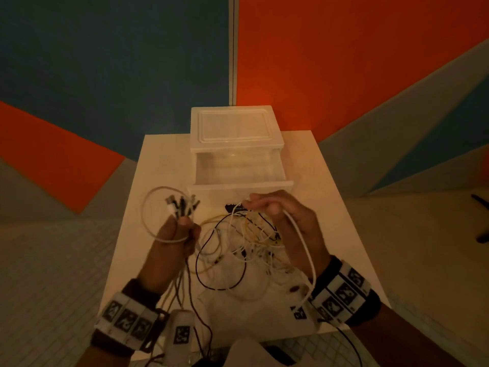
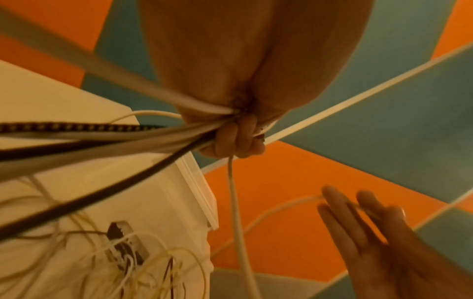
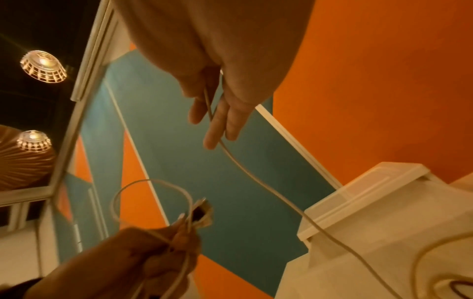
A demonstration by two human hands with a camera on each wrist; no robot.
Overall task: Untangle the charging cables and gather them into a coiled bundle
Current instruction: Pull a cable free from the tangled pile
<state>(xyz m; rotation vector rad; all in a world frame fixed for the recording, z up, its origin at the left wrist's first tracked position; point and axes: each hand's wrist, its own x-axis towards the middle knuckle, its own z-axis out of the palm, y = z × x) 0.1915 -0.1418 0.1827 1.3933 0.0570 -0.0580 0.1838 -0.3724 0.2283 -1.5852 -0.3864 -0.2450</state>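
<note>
My left hand point(image 1: 182, 229) grips a bunch of cable ends in its fist, and their connectors point(image 1: 182, 205) fan out above the thumb. A white loop point(image 1: 148, 207) curls off to the left of that fist. My right hand point(image 1: 272, 207) is raised beside it and pinches one white cable point(image 1: 301, 239), which runs down past the wrist. In the right wrist view this cable point(image 3: 256, 178) passes between the fingers point(image 3: 217, 121). The remaining white, yellow and black cables lie in a tangle point(image 1: 251, 239) on the table between my hands.
A small white table point(image 1: 330, 221) carries a translucent plastic drawer unit point(image 1: 235, 128) at its back, with the drawer point(image 1: 238, 168) pulled open towards me. Tiled floor surrounds the table. A dark object point(image 1: 484, 229) sits on the floor at the right.
</note>
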